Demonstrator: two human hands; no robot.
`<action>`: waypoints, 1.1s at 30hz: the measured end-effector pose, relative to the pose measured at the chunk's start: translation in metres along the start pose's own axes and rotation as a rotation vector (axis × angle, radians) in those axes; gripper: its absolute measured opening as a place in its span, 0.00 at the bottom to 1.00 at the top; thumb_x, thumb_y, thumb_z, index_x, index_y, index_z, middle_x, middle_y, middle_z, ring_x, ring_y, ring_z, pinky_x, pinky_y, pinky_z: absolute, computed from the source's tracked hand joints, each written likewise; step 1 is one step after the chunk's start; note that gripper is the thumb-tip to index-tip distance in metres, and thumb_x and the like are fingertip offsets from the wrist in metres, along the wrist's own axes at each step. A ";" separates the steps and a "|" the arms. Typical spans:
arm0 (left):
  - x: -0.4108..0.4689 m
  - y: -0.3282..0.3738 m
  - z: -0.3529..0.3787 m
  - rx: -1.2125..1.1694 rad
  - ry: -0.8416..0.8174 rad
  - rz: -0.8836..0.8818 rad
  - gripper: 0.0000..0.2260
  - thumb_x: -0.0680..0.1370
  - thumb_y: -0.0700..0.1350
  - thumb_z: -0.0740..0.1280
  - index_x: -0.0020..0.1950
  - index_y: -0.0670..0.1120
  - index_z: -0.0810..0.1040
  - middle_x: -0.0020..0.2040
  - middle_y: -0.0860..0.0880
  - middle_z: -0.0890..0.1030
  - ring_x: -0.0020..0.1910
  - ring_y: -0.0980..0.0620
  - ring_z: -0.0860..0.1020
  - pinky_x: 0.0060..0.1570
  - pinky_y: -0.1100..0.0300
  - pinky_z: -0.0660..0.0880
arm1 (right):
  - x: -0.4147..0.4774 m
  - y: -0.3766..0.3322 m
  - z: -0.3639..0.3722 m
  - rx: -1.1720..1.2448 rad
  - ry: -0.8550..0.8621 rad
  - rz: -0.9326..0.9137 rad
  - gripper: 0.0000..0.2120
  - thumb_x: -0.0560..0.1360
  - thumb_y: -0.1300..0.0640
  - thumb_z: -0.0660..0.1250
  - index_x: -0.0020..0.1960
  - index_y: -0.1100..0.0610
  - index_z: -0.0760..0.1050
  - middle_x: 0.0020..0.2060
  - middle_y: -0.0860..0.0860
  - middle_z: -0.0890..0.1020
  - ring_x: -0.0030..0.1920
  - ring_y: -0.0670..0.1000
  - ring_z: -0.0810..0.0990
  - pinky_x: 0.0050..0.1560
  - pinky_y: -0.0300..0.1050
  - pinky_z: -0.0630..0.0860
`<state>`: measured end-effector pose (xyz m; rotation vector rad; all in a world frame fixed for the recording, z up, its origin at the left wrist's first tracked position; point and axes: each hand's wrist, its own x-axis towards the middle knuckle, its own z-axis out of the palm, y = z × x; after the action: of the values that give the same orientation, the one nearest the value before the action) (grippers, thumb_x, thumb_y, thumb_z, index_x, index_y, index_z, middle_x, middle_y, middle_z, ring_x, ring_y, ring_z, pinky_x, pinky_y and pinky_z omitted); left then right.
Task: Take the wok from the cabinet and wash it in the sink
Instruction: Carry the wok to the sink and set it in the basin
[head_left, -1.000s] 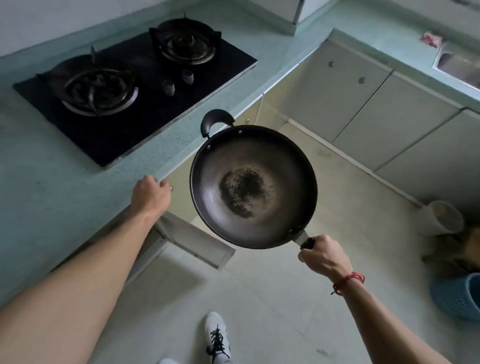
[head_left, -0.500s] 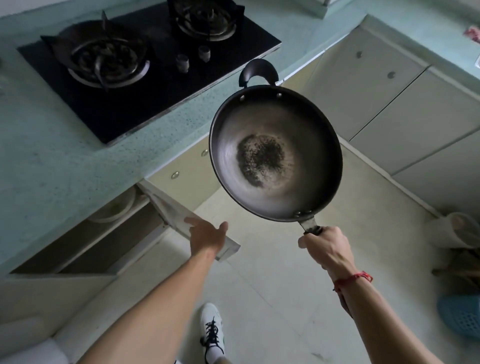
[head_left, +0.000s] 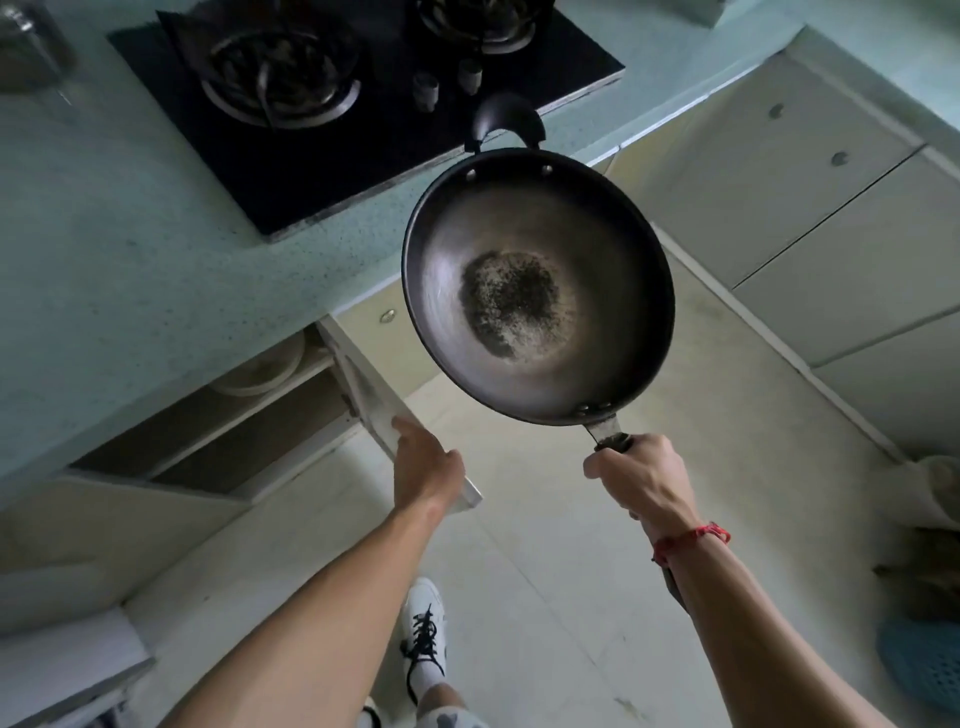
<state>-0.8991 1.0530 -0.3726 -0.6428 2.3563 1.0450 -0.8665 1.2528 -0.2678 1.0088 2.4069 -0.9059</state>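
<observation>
My left hand (head_left: 427, 470) now touches the cabinet door (head_left: 363, 384), grip unclear; right hand (head_left: 641, 480) holds the wok (head_left: 537, 291), centre blackened

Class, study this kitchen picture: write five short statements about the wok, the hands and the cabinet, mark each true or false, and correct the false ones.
1. The right hand grips the wok by its long handle. True.
2. The wok rests on a burner of the stove. False: it is held in the air, in front of the counter.
3. The left hand touches the cabinet door. True.
4. That door is closed. False: it stands open.
5. The wok's inside is spotless. False: a dark patch marks its middle.
</observation>
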 end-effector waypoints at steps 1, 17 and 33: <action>-0.001 -0.007 -0.004 0.018 0.003 0.023 0.30 0.77 0.39 0.63 0.75 0.33 0.53 0.68 0.35 0.73 0.65 0.36 0.74 0.60 0.51 0.72 | -0.002 -0.004 0.004 0.000 -0.008 -0.009 0.08 0.60 0.57 0.69 0.29 0.55 0.69 0.22 0.49 0.69 0.26 0.53 0.67 0.31 0.44 0.65; -0.016 -0.099 -0.073 0.194 0.032 0.183 0.18 0.75 0.33 0.59 0.65 0.37 0.67 0.59 0.37 0.80 0.57 0.37 0.79 0.51 0.52 0.73 | -0.047 -0.068 0.072 -0.018 -0.102 -0.093 0.06 0.62 0.57 0.70 0.32 0.57 0.73 0.22 0.50 0.71 0.25 0.53 0.69 0.30 0.43 0.66; -0.012 -0.176 -0.172 0.459 0.114 0.276 0.27 0.73 0.29 0.57 0.73 0.39 0.65 0.67 0.39 0.74 0.66 0.41 0.74 0.63 0.52 0.72 | -0.073 -0.118 0.105 -0.017 -0.142 -0.182 0.11 0.64 0.59 0.71 0.29 0.56 0.69 0.22 0.51 0.69 0.24 0.52 0.67 0.28 0.42 0.63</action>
<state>-0.8266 0.8180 -0.3593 -0.2142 2.7095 0.5413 -0.8951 1.0813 -0.2544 0.7021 2.4096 -0.9809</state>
